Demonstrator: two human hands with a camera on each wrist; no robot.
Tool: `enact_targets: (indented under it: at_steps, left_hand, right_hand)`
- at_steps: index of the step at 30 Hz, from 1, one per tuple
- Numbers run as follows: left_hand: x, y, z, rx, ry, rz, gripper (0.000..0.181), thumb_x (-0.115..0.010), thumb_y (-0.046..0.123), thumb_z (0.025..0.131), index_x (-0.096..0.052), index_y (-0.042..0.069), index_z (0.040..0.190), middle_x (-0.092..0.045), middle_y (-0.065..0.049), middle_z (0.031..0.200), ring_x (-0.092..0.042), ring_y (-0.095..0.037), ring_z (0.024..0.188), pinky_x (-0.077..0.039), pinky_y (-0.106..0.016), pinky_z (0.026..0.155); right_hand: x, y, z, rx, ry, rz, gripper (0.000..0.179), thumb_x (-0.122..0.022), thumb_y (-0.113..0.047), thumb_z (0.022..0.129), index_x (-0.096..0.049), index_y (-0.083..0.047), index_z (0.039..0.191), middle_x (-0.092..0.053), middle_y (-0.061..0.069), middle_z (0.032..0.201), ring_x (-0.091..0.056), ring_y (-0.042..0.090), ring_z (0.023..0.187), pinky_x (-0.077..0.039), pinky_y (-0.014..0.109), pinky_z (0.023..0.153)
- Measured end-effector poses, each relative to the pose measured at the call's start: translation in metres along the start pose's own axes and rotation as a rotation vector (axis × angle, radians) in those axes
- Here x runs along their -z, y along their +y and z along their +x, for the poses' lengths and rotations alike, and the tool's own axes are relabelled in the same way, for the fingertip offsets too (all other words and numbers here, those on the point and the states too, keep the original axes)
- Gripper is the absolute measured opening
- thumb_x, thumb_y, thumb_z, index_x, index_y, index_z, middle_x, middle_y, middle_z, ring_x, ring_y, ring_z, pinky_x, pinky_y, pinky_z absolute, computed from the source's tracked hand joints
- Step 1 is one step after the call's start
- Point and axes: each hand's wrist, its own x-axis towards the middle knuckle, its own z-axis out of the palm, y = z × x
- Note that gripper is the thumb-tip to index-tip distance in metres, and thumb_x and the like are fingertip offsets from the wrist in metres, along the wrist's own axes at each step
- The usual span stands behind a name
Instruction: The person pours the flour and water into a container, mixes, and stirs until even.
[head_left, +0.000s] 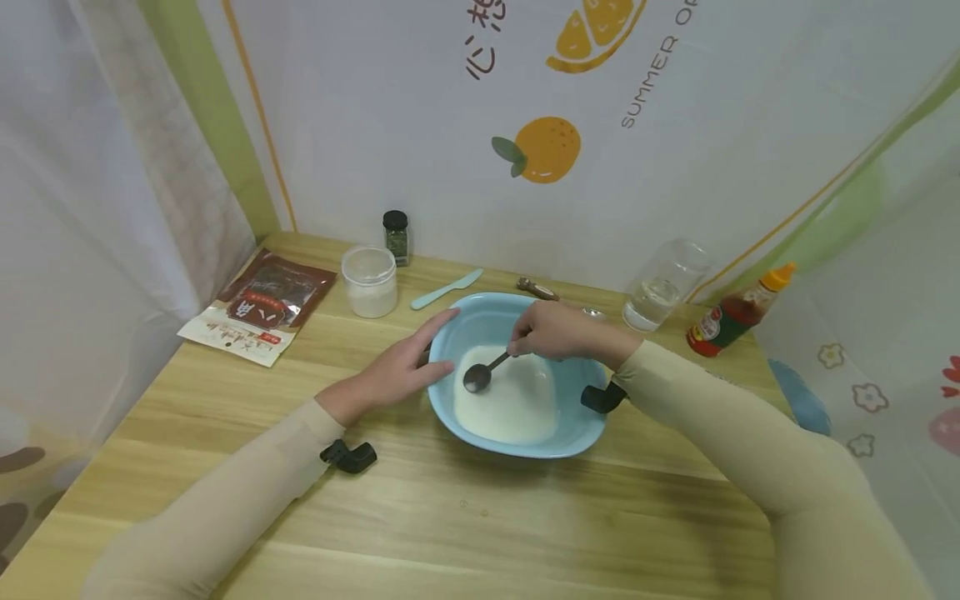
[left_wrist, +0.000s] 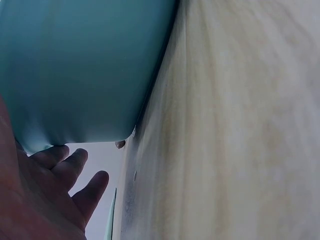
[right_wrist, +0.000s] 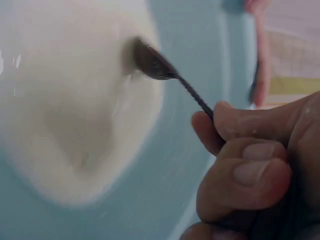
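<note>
A light blue basin [head_left: 517, 450] with white liquid [head_left: 510, 408] in it stands on the wooden table. My left hand [head_left: 397, 367] holds the basin's left side, thumb over the rim and fingers along the outside. Those fingers [left_wrist: 92, 192] are spread beside the basin wall in the left wrist view. Over the basin, my right hand [head_left: 555, 329] pinches a small dark spoon [head_left: 477, 378] by its handle. The spoon's head [right_wrist: 152, 62] is tilted at the white liquid's edge; whether it dips in, I cannot tell.
Behind the basin are a jar of white powder [head_left: 371, 287], a black-capped herb jar [head_left: 396, 237], a pale blue spreader knife [head_left: 447, 289] and a brown-handled utensil [head_left: 537, 289]. A brown food packet [head_left: 262, 304] lies left. A glass of water [head_left: 652, 302] and a sauce bottle [head_left: 735, 317] stand right.
</note>
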Motion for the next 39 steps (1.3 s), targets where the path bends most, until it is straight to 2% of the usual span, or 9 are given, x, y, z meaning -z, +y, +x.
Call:
enact_targets:
  at_steps: [6,11,14,17,20,24,29,35,39]
  left_hand:
    - [-0.001,0.001,0.0,-0.001,-0.005,-0.013,0.083,-0.064,0.028,0.11,-0.02,0.016,0.179,-0.05,-0.024,0.167,-0.064,-0.042,0.139,-0.056,-0.061,0.114]
    - [0.0,0.002,-0.001,0.008,0.006,0.004,0.083,-0.064,0.032,0.109,-0.021,0.017,0.179,-0.05,-0.024,0.167,-0.064,-0.042,0.138,-0.055,-0.062,0.114]
    - [0.0,0.002,-0.001,0.002,0.009,0.004,0.083,-0.064,0.032,0.109,-0.022,0.016,0.178,-0.051,-0.025,0.166,-0.064,-0.042,0.138,-0.056,-0.062,0.113]
    - [0.0,0.001,0.0,-0.003,0.0,0.002,0.083,-0.064,0.031,0.109,-0.021,0.016,0.179,-0.049,-0.025,0.167,-0.064,-0.042,0.139,-0.056,-0.061,0.113]
    - [0.0,0.001,0.0,0.003,0.0,0.004,0.083,-0.064,0.032,0.11,-0.02,0.017,0.179,-0.047,-0.024,0.169,-0.063,-0.042,0.14,-0.056,-0.061,0.114]
    - [0.002,0.002,-0.001,0.008,0.008,0.004,0.083,-0.064,0.033,0.11,-0.021,0.017,0.179,-0.048,-0.025,0.168,-0.064,-0.042,0.138,-0.057,-0.061,0.112]
    - [0.001,0.002,0.0,0.006,-0.001,-0.005,0.083,-0.064,0.031,0.109,-0.021,0.016,0.179,-0.05,-0.025,0.167,-0.065,-0.042,0.138,-0.057,-0.061,0.112]
    - [0.001,0.001,-0.001,0.008,0.009,0.002,0.083,-0.063,0.031,0.109,-0.022,0.016,0.178,-0.051,-0.025,0.166,-0.066,-0.041,0.136,-0.057,-0.061,0.112]
    - [0.001,0.0,0.0,0.003,0.001,-0.005,0.082,-0.063,0.03,0.109,-0.021,0.016,0.179,-0.05,-0.025,0.166,-0.065,-0.042,0.137,-0.058,-0.059,0.111]
  right_hand:
    - [0.007,0.009,-0.003,-0.081,0.021,0.01,0.022,-0.072,-0.02,0.108,-0.086,-0.004,0.105,-0.057,-0.002,0.064,-0.043,0.011,0.054,-0.039,0.029,0.054]
    - [0.002,0.002,-0.004,-0.079,-0.025,0.088,0.021,-0.073,-0.021,0.108,-0.087,-0.004,0.107,-0.063,0.001,0.07,-0.042,0.011,0.049,-0.04,0.028,0.051]
    - [0.0,0.005,0.0,-0.067,0.043,0.052,0.027,-0.07,-0.023,0.11,-0.085,-0.003,0.1,-0.057,-0.002,0.067,-0.041,0.01,0.052,-0.039,0.028,0.053]
    - [0.003,0.012,-0.003,-0.114,0.109,-0.024,0.027,-0.07,-0.021,0.108,-0.083,-0.004,0.092,-0.048,-0.005,0.06,-0.039,0.01,0.053,-0.036,0.028,0.054]
    - [0.007,0.014,-0.009,-0.129,0.063,-0.017,0.023,-0.072,-0.018,0.107,-0.085,-0.003,0.095,-0.048,-0.004,0.058,-0.039,0.012,0.052,-0.036,0.029,0.052]
    - [0.007,0.011,-0.011,-0.08,-0.009,0.039,0.024,-0.072,-0.022,0.108,-0.087,-0.004,0.104,-0.053,-0.004,0.062,-0.042,0.011,0.052,-0.038,0.028,0.053]
    - [0.009,0.009,-0.011,-0.113,0.066,-0.038,0.025,-0.071,-0.021,0.108,-0.085,-0.004,0.095,-0.049,-0.006,0.06,-0.041,0.011,0.054,-0.038,0.028,0.055]
    - [0.008,0.009,-0.008,-0.107,-0.007,0.059,0.023,-0.072,-0.021,0.108,-0.086,-0.003,0.106,-0.056,-0.002,0.063,-0.042,0.011,0.05,-0.039,0.029,0.052]
    - [0.007,0.014,-0.006,-0.123,0.055,0.01,0.029,-0.067,-0.023,0.11,-0.084,-0.001,0.1,-0.049,-0.004,0.061,-0.039,0.01,0.053,-0.037,0.029,0.055]
